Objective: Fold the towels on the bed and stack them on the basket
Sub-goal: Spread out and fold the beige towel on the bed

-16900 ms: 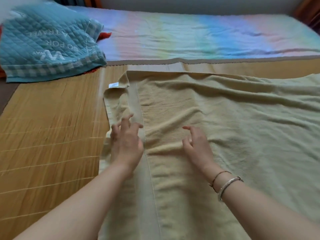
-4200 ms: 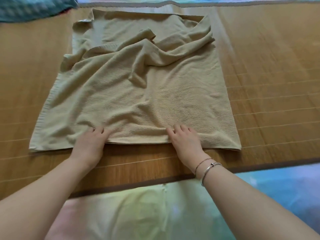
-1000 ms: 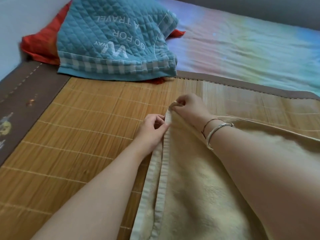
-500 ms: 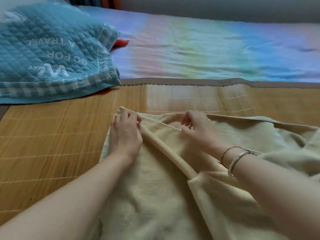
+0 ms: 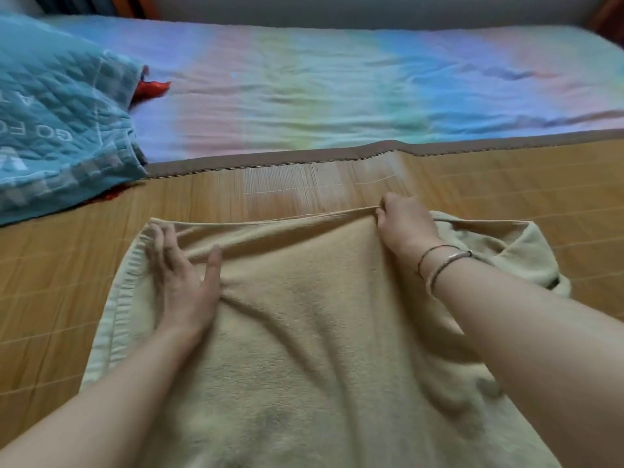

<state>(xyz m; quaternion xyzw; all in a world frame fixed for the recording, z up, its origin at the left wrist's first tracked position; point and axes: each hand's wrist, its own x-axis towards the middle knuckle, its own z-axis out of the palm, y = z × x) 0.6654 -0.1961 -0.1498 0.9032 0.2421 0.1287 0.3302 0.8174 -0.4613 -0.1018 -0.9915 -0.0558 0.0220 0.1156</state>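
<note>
**Beige towel spread on the bamboo mat**

A quilted teal blanket with white lettering (image 5: 57,130) lies at far left, cut off by the frame, a red cloth (image 5: 150,89) peeking from beneath it. Beyond the woven bamboo mat (image 5: 506,184) stretches a wrinkled pastel rainbow sheet (image 5: 337,92). The soft beige terry towel (image 5: 304,332) lies rumpled on the mat, its near end hidden below the frame. The left hand (image 5: 184,282) presses flat on it, fingers straight and spread. The right hand (image 5: 407,224), wearing a thin metal bracelet (image 5: 445,265), pinches the towel's far edge.
</note>
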